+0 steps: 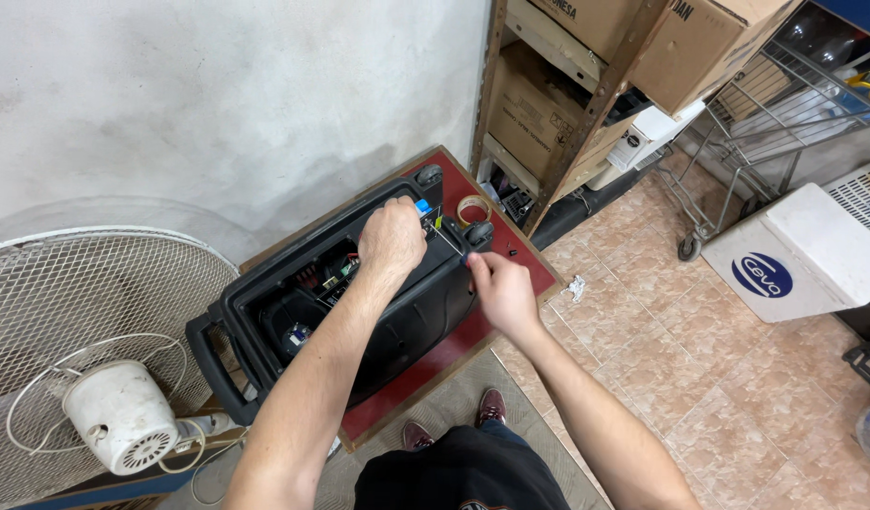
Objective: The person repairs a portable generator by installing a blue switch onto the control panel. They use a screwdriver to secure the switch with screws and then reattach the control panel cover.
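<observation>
Opened black speaker cabinet (359,312) on red table (520,274), wiring exposed: left hand (391,236) inside, fingers' state hidden; right hand (499,288) pinching a thin tool (451,241).

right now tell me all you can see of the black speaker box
The black speaker cabinet lies on its side on a red board, its back open, showing wiring and circuit parts. It looks like moulded plastic, with a carry handle at its lower left end. The left hand reaches inside; the right hand grips its rim.
</observation>
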